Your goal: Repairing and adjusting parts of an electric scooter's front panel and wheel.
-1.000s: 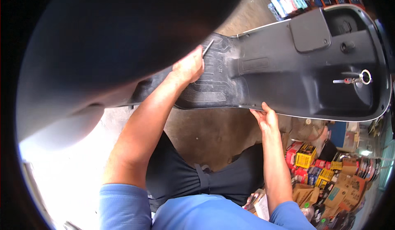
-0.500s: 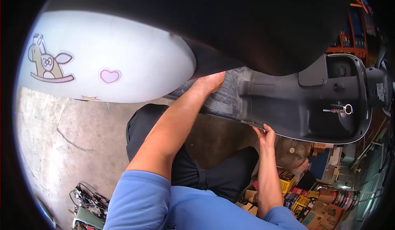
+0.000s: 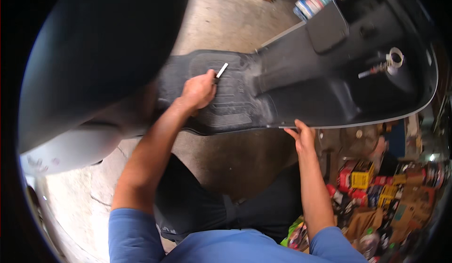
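A scooter's dark ridged floorboard [image 3: 226, 93] runs across the middle, joined on the right to the black inner leg shield [image 3: 306, 89]. My left hand [image 3: 200, 91] is closed over the floorboard. From its fist sticks out a slim straight bar [image 3: 222, 70], bright white; the rest of it is hidden in the fingers, so its kind is unclear. At the near lower edge of the leg shield, my right hand [image 3: 304, 137] grips the thin pale rim between its fingers. A key with a ring [image 3: 394, 58] hangs in the leg shield.
The scooter's black seat [image 3: 103, 51] bulks at upper left, above a white body panel [image 3: 75, 147]. Several boxes and cartons [image 3: 362, 174] crowd the floor at lower right. Beyond the scooter lie packets [image 3: 313, 5] on the concrete floor [image 3: 226, 13].
The view has swung, so more of the floorboard shows and the seat has shifted left. My left hand, partly hidden before, now shows with the white bar; my right hand stays at the rim.
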The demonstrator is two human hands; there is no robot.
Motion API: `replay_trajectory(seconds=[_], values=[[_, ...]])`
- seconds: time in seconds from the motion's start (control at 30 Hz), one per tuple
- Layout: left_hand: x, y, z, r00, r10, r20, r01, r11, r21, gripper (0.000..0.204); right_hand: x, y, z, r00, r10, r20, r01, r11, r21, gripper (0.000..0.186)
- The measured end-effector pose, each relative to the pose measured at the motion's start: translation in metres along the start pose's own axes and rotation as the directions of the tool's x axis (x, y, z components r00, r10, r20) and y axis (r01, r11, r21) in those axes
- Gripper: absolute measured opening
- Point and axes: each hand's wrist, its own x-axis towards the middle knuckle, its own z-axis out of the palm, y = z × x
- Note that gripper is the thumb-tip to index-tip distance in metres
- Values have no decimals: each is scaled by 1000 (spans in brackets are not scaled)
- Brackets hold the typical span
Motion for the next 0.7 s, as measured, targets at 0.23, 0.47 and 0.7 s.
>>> replay_trajectory(seconds=[0.23,0.47,0.7], values=[[-14,-10,-15,999,-33,-38,23,973,-232,17,4,6,1,992,-122,38,121,992,25,25],[-49,-7,14,994,-56,-95,46,994,-97,16,14,20,-23,989,-116,86,123,990,-70,13],[-64,-26,14,987,-83,-141,78,996,-39,21,15,31,-33,987,-136,85,148,977,-152,24]])
